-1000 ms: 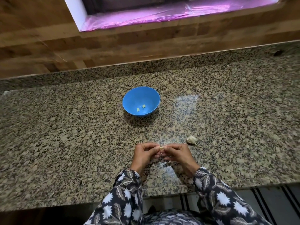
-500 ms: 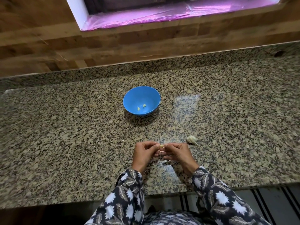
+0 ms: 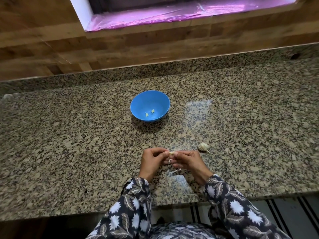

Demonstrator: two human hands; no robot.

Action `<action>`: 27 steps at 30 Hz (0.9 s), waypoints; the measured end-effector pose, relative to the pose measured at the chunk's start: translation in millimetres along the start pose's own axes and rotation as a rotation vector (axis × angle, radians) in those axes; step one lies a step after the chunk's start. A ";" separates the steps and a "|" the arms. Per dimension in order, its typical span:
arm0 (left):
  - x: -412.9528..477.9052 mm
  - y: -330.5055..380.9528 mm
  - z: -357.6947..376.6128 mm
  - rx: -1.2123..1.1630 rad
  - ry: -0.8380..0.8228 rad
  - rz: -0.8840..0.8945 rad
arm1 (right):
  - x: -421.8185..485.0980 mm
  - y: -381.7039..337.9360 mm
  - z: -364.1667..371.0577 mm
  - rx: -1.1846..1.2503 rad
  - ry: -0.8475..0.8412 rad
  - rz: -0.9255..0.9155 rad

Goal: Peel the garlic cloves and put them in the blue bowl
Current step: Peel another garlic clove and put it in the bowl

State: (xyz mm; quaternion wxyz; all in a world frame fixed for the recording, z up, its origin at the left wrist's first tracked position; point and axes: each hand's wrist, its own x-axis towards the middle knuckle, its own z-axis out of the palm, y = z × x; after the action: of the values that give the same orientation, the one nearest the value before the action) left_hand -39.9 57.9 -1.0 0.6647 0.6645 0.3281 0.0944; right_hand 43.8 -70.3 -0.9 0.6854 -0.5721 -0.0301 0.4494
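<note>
Near the front edge of the granite bench [image 3: 69, 144], roughly at its middle, the person's two hands met fingertip to fingertip just above the stone. The left hand [image 3: 151, 163] and the right hand [image 3: 188, 161] both had their fingers curled inward, and together they pinched a small pale garlic clove [image 3: 171, 153] between thumbs and forefingers. Whether any skin was left on the clove could not be told at that size. A few whitish scraps of skin [image 3: 179, 169] showed below the fingers, close to the bench top. Both forearms came up from the front edge in dark sleeves [image 3: 136, 204] printed with white flowers and leaves.

Just beside the right hand, on its far right side, the rest of the garlic bulb [image 3: 203, 146] lay on the bench with a thin root or stem trailing toward the front. It was touched by neither hand.

Farther back, toward the middle of the bench and well apart from the hands, the blue bowl [image 3: 138, 107] stood upright. Two small peeled garlic pieces [image 3: 146, 114] lay near each other on its bottom.

Behind the back edge rose a wood-patterned wall [image 3: 51, 40], and above it a window ledge covered in pink film [image 3: 155, 16].
</note>
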 end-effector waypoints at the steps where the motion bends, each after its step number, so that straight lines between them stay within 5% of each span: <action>1: 0.0 0.7 0.0 -0.051 -0.011 -0.024 | -0.4 -0.3 -0.5 0.023 -0.002 0.009; 7: -3.0 -0.4 2.0 -0.093 -0.005 -0.019 | -1.0 -1.4 5.1 -0.072 0.078 -0.058; 12: -3.4 -11.7 4.8 0.432 0.081 0.309 | 0.7 -1.8 11.4 -0.076 0.168 -0.073; 15: -6.3 -14.6 5.9 0.509 0.048 0.366 | 0.6 -1.9 9.0 -0.048 0.181 -0.061; 22: -3.1 -15.8 9.7 0.336 0.123 0.290 | 1.7 0.5 9.5 -0.093 0.140 -0.072; 27: -1.5 -12.2 9.2 -0.171 0.152 0.006 | 4.7 5.9 6.8 -0.127 0.161 -0.086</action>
State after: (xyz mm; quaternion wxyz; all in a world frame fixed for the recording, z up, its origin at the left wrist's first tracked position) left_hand -39.7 48.3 -12.9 0.6919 0.5971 0.3666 0.1741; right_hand 39.4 -62.4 -5.5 0.6665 -0.6469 -0.0279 0.3696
